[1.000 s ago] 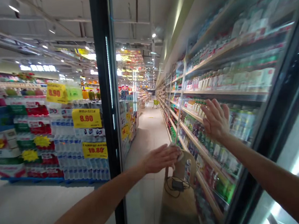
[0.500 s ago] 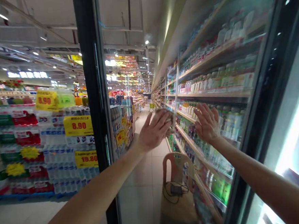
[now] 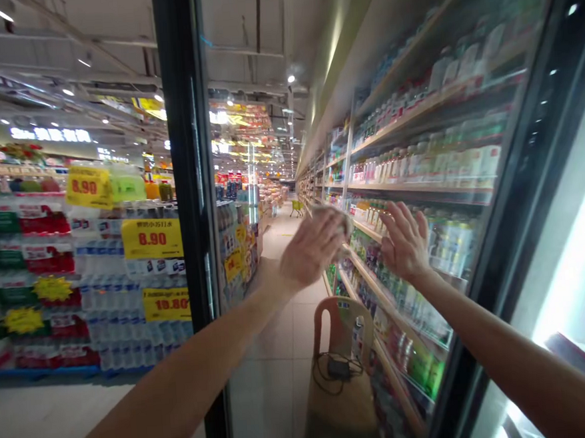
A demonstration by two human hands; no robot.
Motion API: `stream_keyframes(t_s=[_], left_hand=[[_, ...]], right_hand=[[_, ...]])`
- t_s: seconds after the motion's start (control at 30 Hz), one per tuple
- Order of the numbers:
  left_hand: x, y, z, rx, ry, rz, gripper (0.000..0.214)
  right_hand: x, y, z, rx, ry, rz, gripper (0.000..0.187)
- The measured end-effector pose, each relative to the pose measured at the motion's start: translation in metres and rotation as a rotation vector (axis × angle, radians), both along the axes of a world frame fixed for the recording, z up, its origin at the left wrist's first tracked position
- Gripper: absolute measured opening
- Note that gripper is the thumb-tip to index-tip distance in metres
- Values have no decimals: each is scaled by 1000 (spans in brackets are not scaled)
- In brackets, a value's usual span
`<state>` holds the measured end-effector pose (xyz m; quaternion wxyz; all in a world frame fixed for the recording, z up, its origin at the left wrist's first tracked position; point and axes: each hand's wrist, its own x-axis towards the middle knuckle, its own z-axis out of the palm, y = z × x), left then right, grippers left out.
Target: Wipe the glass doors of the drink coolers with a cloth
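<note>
My left hand [image 3: 314, 247] presses a crumpled pale cloth [image 3: 335, 217] against the glass of a refrigerated display door [image 3: 267, 147], and the blurred fingers partly cover the cloth. My right hand [image 3: 404, 241] lies flat on the neighbouring glass door [image 3: 413, 77], with its fingers spread and nothing in it. Behind the glass stand shelves of bottled drinks [image 3: 419, 163]. A black door frame [image 3: 189, 186] runs upright to the left of both hands.
Below my hands stands a tan plastic chair [image 3: 341, 336] with a black adapter and cable [image 3: 339, 369] on it. Left of the door, shrink-wrapped bottled water [image 3: 129, 317] with yellow price signs stands on a blue pallet. A tiled supermarket aisle [image 3: 285, 326] runs ahead.
Since the oldest frame, my left hand and cloth have risen up the glass, then shifted slightly right. My right hand stays on the glass, and the view has turned slightly.
</note>
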<state>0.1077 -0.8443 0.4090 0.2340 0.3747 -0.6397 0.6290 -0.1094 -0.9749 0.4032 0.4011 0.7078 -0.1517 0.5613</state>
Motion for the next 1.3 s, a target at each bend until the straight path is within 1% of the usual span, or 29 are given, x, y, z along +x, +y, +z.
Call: stream_keyframes(t_s=[0.07, 0.1, 0.13, 0.2, 0.27, 0.3, 0.33, 0.37, 0.47, 0.5, 0.53, 0.57, 0.6, 0.7, 0.73, 0.77, 0.8, 0.83, 0.9, 0.93, 0.97, 1.0, 1.03, 1.1, 1.13, 1.17, 1.2, 1.23, 1.3], left_hand=[[-2, -1, -11, 103, -211, -32, 35], [1, 0, -9, 121, -245, -32, 34], [6, 3, -2, 109, -218, -23, 35], [21, 10, 25, 13, -15, 12, 38], [34, 17, 54, -120, 265, 33, 39], [36, 20, 62, -160, 352, 40, 39], [36, 20, 64, -166, 374, 47, 39], [33, 20, 60, -141, 324, 50, 39], [17, 14, 30, 52, -66, 16, 36], [15, 12, 24, 105, -164, 11, 36], [15, 12, 22, 132, -205, 17, 36], [19, 13, 25, 123, -181, 30, 36], [25, 16, 34, 79, -95, 47, 36], [44, 26, 66, -133, 287, 75, 38], [47, 27, 71, -176, 362, 77, 39], [46, 28, 70, -187, 382, 78, 39], [43, 27, 65, -165, 340, 78, 39], [39, 25, 55, -111, 241, 74, 38], [29, 21, 33, 29, -28, 38, 36], [27, 20, 25, 84, -130, 19, 35], [28, 20, 23, 111, -176, 6, 34], [31, 20, 25, 99, -154, 0, 34], [35, 22, 32, 53, -67, 2, 35], [46, 25, 51, -76, 195, 20, 37], [49, 26, 58, -132, 305, 26, 39], [50, 26, 60, -167, 373, 33, 41], [48, 25, 58, -172, 382, 40, 42], [44, 23, 51, -142, 321, 45, 43], [33, 18, 31, -23, 58, 29, 41]], right_hand=[[0, 0, 0, -18, 1, 3, 59], [0, 0, 0, -27, 1, 1, 59], [0, 0, 0, -33, -1, -1, 59], [0, 0, 0, -29, -5, -10, 59], [0, 0, 0, -26, -6, -11, 59], [0, 0, 0, -28, -9, -9, 59], [0, 0, 0, -30, -9, -6, 59], [0, 0, 1, -32, -9, -4, 59], [1, 1, 1, -36, -7, 2, 59], [1, 2, 1, -38, -6, 6, 60], [1, 2, 1, -44, -8, 10, 60], [1, 2, 1, -50, -9, 12, 60], [2, 2, 1, -51, -9, 12, 60], [2, 3, 1, -39, -12, -2, 58], [2, 3, 1, -36, -17, -6, 57], [2, 3, 1, -36, -20, -9, 57], [2, 3, 1, -35, -22, -14, 56], [2, 3, 1, -36, -22, -18, 56], [2, 3, 0, -32, -15, -24, 57], [2, 3, 0, -26, -9, -25, 57], [2, 3, 0, -21, -6, -24, 57], [3, 3, 0, -19, -5, -23, 56], [3, 3, 0, -16, -5, -22, 56], [3, 3, 0, -8, -9, -27, 54], [3, 3, 0, -5, -14, -33, 53], [4, 3, 0, -4, -17, -37, 53], [4, 3, 1, -6, -18, -38, 53], [4, 3, 1, -13, -18, -36, 53], [3, 4, 1, -31, -16, -24, 55]])
